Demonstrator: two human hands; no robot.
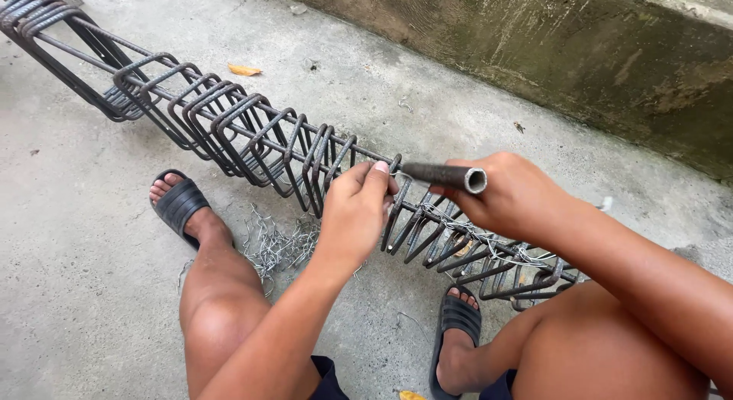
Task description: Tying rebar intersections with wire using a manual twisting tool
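Observation:
A long rebar cage (pixel 229 125) of dark steel stirrups on straight bars runs from the top left to the lower right over the concrete floor. My left hand (pixel 355 209) pinches a thin tie wire (pixel 398 176) at a stirrup in the middle of the cage. My right hand (pixel 508 194) grips a dark metal pipe tool (pixel 447 175), its open end pointing up toward the camera and its tip at the same wire. Several tied wire knots (pixel 458 224) show along the bar to the right.
A pile of loose cut tie wires (pixel 275 243) lies on the floor between my feet, which wear black sandals (pixel 179 205) (pixel 456 316). A stained concrete wall (pixel 580 49) rises at the top right. A dry leaf (pixel 244 69) lies beyond the cage.

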